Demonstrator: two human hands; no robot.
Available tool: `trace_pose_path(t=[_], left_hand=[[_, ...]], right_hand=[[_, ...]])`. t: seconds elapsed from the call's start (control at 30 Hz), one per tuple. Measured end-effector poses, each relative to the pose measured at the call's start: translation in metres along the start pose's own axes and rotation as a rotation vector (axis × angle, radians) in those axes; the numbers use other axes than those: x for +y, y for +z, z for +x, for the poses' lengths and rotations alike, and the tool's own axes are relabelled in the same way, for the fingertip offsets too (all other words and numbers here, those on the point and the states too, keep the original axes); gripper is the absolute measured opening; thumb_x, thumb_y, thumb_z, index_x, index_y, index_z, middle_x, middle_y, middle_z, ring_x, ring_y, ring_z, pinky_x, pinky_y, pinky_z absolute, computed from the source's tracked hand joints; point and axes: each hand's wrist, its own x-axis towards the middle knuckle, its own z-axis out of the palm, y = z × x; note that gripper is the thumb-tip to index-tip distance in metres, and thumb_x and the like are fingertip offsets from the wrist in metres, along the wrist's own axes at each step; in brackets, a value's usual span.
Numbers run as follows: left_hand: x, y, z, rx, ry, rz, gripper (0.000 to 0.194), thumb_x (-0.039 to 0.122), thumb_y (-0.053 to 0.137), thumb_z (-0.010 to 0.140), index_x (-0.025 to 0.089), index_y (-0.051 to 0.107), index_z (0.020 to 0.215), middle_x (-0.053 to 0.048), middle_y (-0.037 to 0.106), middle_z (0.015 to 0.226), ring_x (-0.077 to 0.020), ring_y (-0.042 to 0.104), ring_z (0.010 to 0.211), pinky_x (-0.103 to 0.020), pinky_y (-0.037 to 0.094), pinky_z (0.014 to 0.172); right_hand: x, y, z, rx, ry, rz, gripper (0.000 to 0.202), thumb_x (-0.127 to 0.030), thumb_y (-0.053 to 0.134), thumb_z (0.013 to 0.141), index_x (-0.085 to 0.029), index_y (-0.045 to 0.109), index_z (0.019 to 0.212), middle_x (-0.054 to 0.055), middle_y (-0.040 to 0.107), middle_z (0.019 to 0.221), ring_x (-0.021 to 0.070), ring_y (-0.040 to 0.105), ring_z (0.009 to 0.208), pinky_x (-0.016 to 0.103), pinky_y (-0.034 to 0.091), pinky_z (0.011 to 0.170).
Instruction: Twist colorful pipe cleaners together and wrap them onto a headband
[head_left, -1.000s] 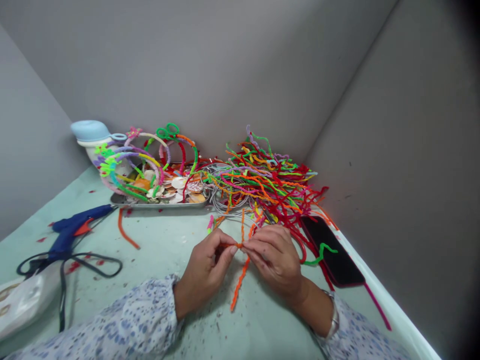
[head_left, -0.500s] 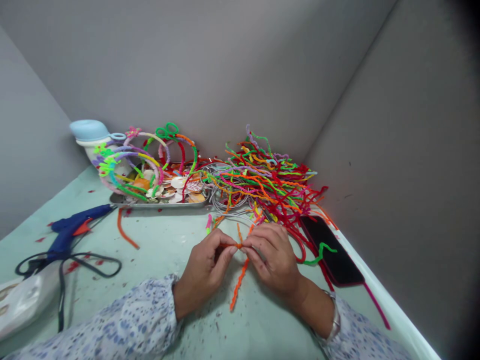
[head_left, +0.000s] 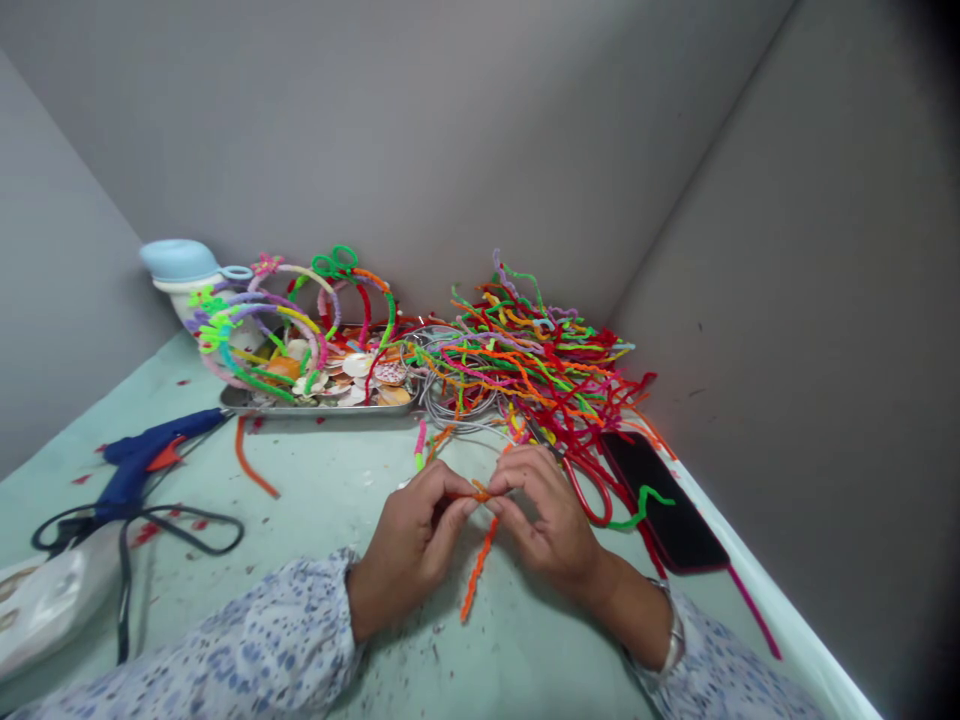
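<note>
Between my two hands, above the table, is a short orange pipe cleaner (head_left: 481, 491), bent where the fingertips meet. My left hand (head_left: 420, 540) pinches it from the left with thumb and forefinger. From the right, my right hand (head_left: 544, 525) pinches the same piece. Another orange pipe cleaner (head_left: 476, 575), crinkled, lies on the table below the hands, its upper part partly hidden by my right hand. Behind my right hand sit red-handled scissors (head_left: 592, 492).
A heap of coloured pipe cleaners (head_left: 525, 360) lies behind. To its left, a metal tray (head_left: 322, 408) holds shells and decorated headbands (head_left: 262, 310), beside a white bottle (head_left: 184, 270). A blue glue gun (head_left: 131, 470) lies left, a phone (head_left: 667, 510) right.
The orange piece's upright end has folded down toward the fingertips. My right hand has shifted slightly, showing more of the scissors' handle. Both hands keep their pinch.
</note>
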Motion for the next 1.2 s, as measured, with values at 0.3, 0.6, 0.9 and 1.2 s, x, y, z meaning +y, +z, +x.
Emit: trace_pose_path(t=[0.3,0.6,0.9,1.2], left_hand=[[0.0011,0.0006,0.0004,-0.002,0.018,0.014,0.015,0.024,0.049,0.093,0.018,0.06,0.085,-0.003,0.06,0.076,-0.0149,0.056,0.069,-0.026,0.042,0.064],[-0.0001,0.0001,-0.0005,0.004,0.035,0.014,0.015,0.023,0.049,0.093,0.018,0.06,0.086,-0.002,0.058,0.075,-0.0144,0.054,0.068,-0.026,0.041,0.063],[0.001,-0.0001,0.0006,0.002,0.043,0.002,0.013,0.021,0.049,0.093,0.017,0.059,0.086,-0.002,0.058,0.076,-0.0141,0.054,0.069,-0.026,0.041,0.064],[0.0,0.0004,0.0008,-0.005,0.061,-0.006,0.014,0.021,0.049,0.093,0.016,0.059,0.085,-0.002,0.057,0.075,-0.0139,0.053,0.069,-0.026,0.04,0.064]], right_hand=[[-0.0037,0.0,0.0013,-0.01,0.023,-0.012,0.007,-0.019,0.051,0.089,-0.02,0.057,0.088,0.005,0.06,0.084,0.021,0.055,0.085,0.037,0.046,0.077],[-0.0022,-0.0027,0.0028,-0.032,0.034,0.005,0.004,-0.021,0.054,0.089,-0.021,0.058,0.088,0.004,0.061,0.085,0.0208,0.056,0.089,0.04,0.042,0.083],[-0.0025,-0.0032,0.0023,-0.04,0.06,0.056,0.006,-0.019,0.053,0.089,-0.02,0.058,0.088,0.004,0.06,0.086,0.0212,0.055,0.092,0.041,0.041,0.085],[-0.0063,-0.0043,0.0027,-0.123,0.171,0.169,0.013,-0.022,0.049,0.093,-0.02,0.056,0.082,0.003,0.057,0.084,0.0196,0.053,0.09,0.038,0.039,0.085]])
